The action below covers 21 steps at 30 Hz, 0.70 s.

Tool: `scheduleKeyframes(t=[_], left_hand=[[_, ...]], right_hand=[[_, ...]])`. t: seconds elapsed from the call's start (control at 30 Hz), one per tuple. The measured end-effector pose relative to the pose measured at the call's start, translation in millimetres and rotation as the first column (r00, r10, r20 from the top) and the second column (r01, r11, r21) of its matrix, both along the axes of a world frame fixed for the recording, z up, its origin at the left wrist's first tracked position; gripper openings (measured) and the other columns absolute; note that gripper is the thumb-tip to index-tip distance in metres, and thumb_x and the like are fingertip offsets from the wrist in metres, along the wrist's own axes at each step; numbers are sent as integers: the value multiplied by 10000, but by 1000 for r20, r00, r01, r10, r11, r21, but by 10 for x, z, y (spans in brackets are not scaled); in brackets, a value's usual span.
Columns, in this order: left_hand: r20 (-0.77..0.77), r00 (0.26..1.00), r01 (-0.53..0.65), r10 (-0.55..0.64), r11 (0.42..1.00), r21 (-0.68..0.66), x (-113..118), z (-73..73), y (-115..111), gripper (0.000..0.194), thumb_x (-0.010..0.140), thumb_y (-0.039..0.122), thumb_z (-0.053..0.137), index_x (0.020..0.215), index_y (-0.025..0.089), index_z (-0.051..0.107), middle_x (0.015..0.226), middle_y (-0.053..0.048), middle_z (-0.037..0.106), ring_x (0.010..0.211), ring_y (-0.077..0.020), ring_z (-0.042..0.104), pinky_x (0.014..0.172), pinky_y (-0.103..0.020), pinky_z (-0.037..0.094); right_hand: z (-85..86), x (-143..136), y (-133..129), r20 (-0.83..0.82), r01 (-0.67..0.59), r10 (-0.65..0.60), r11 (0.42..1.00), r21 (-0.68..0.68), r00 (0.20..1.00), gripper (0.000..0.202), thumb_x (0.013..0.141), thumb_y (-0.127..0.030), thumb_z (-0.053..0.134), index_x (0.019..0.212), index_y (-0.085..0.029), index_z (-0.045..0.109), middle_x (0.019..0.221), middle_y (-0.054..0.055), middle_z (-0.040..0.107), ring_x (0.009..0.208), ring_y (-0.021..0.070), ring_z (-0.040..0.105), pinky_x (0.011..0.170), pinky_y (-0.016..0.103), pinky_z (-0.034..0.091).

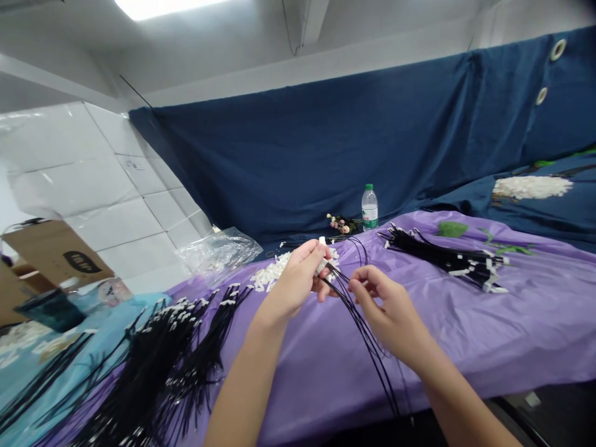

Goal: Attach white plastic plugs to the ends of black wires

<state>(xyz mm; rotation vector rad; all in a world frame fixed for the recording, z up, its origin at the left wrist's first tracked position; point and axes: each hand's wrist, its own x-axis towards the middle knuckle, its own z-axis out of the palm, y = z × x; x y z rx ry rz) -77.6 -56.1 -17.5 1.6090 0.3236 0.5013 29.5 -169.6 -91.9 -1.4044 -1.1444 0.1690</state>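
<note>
My left hand (300, 276) is closed around white plastic connectors, and a white end (322, 241) sticks up above the thumb. From it a bundle of thin black wires (357, 320) hangs down to the right over the purple cloth (307, 372). Thumb and fingertips of my right hand (388, 304) are pinched together at the upper part of these wires, apparently on a single strand. Just behind my left hand lies a pile of small white connector housings (270, 273), partly hidden by that hand.
Bundles of black wires with white ends (158, 347) cover the left side, and another wire bundle (437, 251) lies at the right. Farther back are a plastic bottle (369, 208), dried flowers (342, 223) and a clear plastic bag (221, 251). A cardboard box (60, 251) stands far left.
</note>
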Motion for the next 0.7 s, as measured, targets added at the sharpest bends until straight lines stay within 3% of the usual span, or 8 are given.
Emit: scheduleKeyframes(t=[0.23,0.33,0.4,0.53,0.7], left_hand=[[-13,1000,-6,5,998,-66,17,16,1,262,926,429,468,833,184,449,596,75,370,350,-11,326,370,-135,343],[-6,1000,-24,24,996,-82,20,20,2,257,918,413,481,818,178,462,601,61,361,394,-21,298,339,-114,272],[5,999,-39,40,995,-92,22,24,3,242,907,391,502,803,175,467,609,51,355,430,-35,279,321,-109,237],[8,999,-47,48,993,-112,25,26,0,231,893,383,524,799,176,485,645,37,351,477,-53,254,304,-102,200],[-7,999,-35,35,992,-123,28,22,-7,229,878,382,553,802,174,494,690,28,360,486,-48,278,298,-97,191]], right_hand=[[-4,25,-11,-170,-86,101,992,92,980,241,957,-373,476,819,-184,528,715,-13,522,656,96,491,621,225,403],[17,42,-35,-312,-187,231,969,164,921,215,924,-385,555,851,-183,569,677,-25,509,619,83,479,586,205,408],[41,66,-63,-467,-283,365,929,238,805,194,891,-386,614,893,-193,598,665,-34,502,591,75,480,568,198,428],[100,132,-109,-713,-393,541,834,387,445,166,829,-344,697,890,-214,613,692,-46,503,527,58,464,493,192,449],[135,178,-93,-772,-334,572,811,481,277,200,748,-279,771,870,-208,629,725,-46,551,560,64,532,541,195,514]])
